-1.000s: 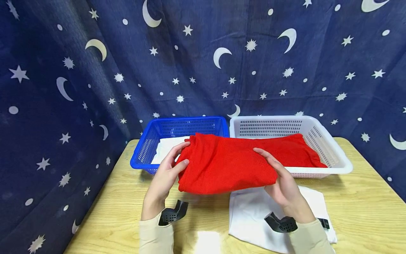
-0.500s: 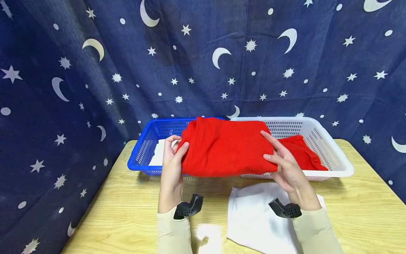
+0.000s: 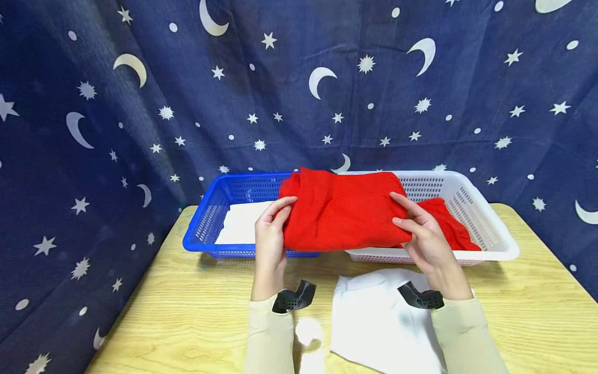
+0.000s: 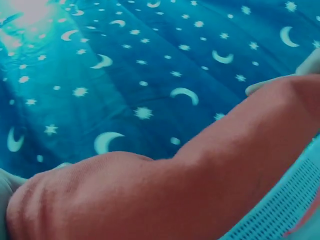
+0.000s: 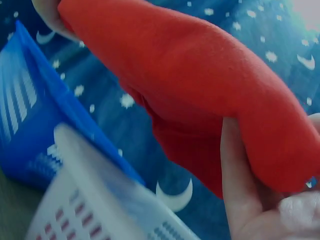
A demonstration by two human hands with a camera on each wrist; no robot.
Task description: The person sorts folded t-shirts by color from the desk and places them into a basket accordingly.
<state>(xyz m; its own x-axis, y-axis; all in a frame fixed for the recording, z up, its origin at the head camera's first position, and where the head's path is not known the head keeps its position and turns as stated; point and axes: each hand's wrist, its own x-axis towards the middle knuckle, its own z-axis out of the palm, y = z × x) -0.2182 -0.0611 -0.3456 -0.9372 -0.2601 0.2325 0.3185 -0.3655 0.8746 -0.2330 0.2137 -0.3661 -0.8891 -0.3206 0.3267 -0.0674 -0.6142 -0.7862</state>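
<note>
At the left end of the white perforated basket (image 3: 486, 255), the folded red cloth (image 3: 345, 213) is now held higher than a second ago, with the left hand (image 3: 272, 231) and right hand (image 3: 429, 239) each pinching one end in a closed grip. It seems well supported, not yet set down.

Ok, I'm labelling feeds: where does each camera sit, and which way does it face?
Head: worn on the head, facing forward and down; left hand and right hand hold a red cloth, both sleeves showing.
Left wrist: on the left wrist, facing across the cloth toward the starry curtain; parts of hands show at both sides.
Right wrist: on the right wrist, facing past blue basket and white basket toward the curtain; hands show lower right and upper left.
Both wrist views share the cloth, curtain and white basket.
</note>
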